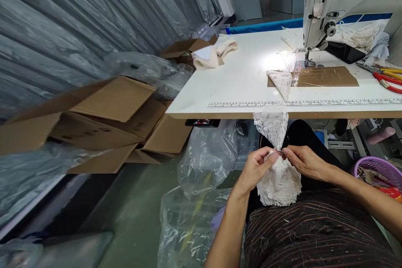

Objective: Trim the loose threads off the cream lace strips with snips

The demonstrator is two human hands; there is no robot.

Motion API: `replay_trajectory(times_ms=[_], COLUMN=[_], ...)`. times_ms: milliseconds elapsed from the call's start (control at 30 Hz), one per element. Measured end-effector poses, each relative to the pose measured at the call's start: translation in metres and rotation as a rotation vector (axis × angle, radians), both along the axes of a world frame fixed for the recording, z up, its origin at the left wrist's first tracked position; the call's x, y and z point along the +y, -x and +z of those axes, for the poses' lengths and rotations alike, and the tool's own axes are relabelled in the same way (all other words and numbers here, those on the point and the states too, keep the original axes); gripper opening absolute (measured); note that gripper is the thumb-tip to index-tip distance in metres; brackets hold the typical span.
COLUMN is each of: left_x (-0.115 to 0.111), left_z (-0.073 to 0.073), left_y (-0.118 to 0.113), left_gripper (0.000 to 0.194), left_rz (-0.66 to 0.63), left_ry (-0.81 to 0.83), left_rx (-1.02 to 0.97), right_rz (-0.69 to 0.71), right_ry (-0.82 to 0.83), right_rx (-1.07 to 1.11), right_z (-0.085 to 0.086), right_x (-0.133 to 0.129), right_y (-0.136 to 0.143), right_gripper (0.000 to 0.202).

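A chain of white lace pieces runs from the sewing machine across the table and over its front edge, down toward my lap. My left hand is closed, pinching the lace at a narrow gathered spot. Close against it on the right, my right hand is closed too, its fingertips at the same spot. A small dark bit shows between the fingertips, too small to name. Below my hands a fuller lace piece hangs over my lap. Another lace triangle lies flat on the table near the needle.
The white table has a printed ruler along its front. Red-handled pliers and a black phone-like object lie at right. Open cardboard boxes and clear plastic bags stand left. A purple basket is at lower right.
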State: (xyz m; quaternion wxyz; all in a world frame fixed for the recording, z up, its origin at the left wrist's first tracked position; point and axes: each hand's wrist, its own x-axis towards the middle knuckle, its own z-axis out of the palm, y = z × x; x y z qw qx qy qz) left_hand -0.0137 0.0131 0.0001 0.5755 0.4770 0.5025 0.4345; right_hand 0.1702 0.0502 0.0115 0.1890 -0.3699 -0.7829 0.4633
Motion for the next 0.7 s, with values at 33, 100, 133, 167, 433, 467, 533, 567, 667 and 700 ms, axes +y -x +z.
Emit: replay_trajectory(times_ms=[33, 100, 133, 167, 433, 467, 533, 567, 667, 700], left_x=[0.0, 0.0, 0.0, 0.0, -0.002, -0.003, -0.006, -0.008, -0.013, -0.014], left_z=[0.0, 0.0, 0.0, 0.0, 0.004, 0.006, 0.007, 0.006, -0.003, -0.008], left_y=[0.0, 0.0, 0.0, 0.0, -0.007, -0.008, -0.008, -0.008, -0.007, -0.006], left_gripper=[0.043, 0.044, 0.044, 0.044, 0.036, 0.036, 0.036, 0.036, 0.028, 0.024], left_rz=[0.0, 0.008, 0.013, 0.016, 0.072, 0.073, 0.062, 0.05, 0.049, 0.061], left_ry=[-0.006, -0.012, -0.016, -0.021, 0.012, 0.034, 0.074, 0.082, -0.004, -0.071], left_rx=[0.008, 0.024, 0.031, 0.036, -0.009, -0.011, 0.017, 0.061, 0.353, 0.474], right_rz=[0.0, 0.002, 0.004, 0.002, -0.126, -0.114, -0.026, 0.045, 0.164, 0.12], right_ry=[-0.008, -0.017, -0.015, -0.011, 0.057, 0.094, 0.211, 0.286, 0.394, 0.348], right_rx=[0.004, 0.015, 0.022, 0.029, 0.054, 0.081, 0.12, 0.117, 0.018, -0.014], right_z=[0.0, 0.0, 0.0, 0.0, -0.009, -0.008, -0.004, -0.001, 0.007, 0.007], right_x=[0.0, 0.0, 0.001, 0.001, -0.004, -0.007, -0.013, -0.016, -0.019, -0.017], right_y=[0.001, 0.003, 0.004, 0.005, 0.011, 0.009, 0.004, 0.001, -0.009, -0.012], right_gripper=[0.058, 0.058, 0.057, 0.056, 0.06, 0.06, 0.059, 0.058, 0.053, 0.051])
